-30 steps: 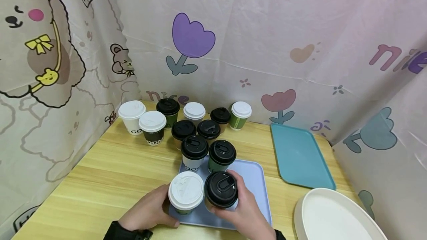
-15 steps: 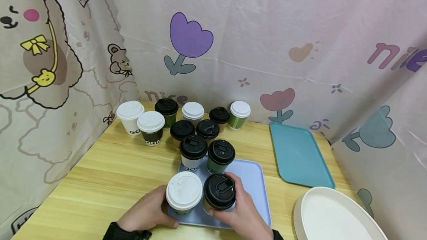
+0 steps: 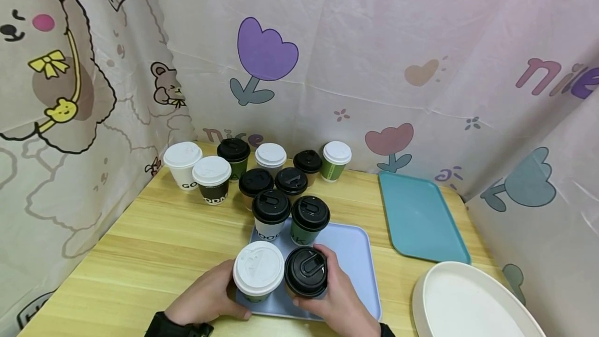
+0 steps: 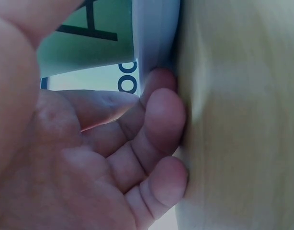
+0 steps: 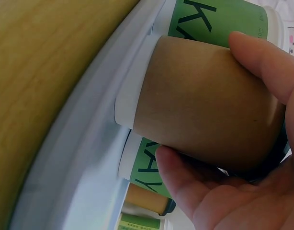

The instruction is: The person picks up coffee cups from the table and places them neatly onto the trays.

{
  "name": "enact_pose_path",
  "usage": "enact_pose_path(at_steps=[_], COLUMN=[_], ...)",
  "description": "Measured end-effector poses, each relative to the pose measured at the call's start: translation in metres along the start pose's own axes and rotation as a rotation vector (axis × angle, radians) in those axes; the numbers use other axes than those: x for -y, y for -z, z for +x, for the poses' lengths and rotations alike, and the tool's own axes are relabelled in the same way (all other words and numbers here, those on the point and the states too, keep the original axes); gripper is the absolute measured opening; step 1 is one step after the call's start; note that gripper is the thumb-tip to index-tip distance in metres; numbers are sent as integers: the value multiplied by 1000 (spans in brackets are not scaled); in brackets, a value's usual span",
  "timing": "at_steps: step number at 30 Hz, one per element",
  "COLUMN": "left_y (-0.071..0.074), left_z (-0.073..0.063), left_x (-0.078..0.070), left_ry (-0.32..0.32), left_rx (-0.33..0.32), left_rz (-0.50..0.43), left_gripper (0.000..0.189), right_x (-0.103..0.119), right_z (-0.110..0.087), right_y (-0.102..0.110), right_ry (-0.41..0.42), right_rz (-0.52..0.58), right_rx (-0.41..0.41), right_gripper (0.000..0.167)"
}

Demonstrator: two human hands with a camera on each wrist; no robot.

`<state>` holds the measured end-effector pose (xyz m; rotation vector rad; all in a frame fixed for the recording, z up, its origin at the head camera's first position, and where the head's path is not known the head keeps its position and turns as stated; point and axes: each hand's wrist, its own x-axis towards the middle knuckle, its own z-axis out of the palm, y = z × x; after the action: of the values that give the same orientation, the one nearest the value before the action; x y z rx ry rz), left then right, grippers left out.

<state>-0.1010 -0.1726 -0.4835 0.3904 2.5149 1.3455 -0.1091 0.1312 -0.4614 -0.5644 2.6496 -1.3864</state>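
Tabletop [image 3: 140, 254]: right hand [image 3: 338, 298] grips brown cup [image 5: 204, 100], left hand [image 3: 209, 295] curves (fingers relaxed) beside green cup [image 4: 99, 43].

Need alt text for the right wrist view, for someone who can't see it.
The right hand grips a brown cup, seen sideways, its base close to a tray. A green cup shows on each side of it; the wooden table fills the upper left.
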Motion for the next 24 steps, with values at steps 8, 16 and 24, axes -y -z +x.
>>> enact_pose_path(at_steps=[8,16,24], left_y=[0,-1,-1], left_z=[0,1,1], left_x=[1,3,4], left_ry=[-10,-11,-12], left_rx=[-6,-7,8], left_rz=[6,3,-11], left_gripper=[107,110,111], right_x=[-1,-1,3], right_z=[1,3,-2], right_y=[0,0,14], right_ry=[-10,-38,-143], right_rz=[-7,49,75], right_rx=[6,49,91], right_gripper=[108,115,134])
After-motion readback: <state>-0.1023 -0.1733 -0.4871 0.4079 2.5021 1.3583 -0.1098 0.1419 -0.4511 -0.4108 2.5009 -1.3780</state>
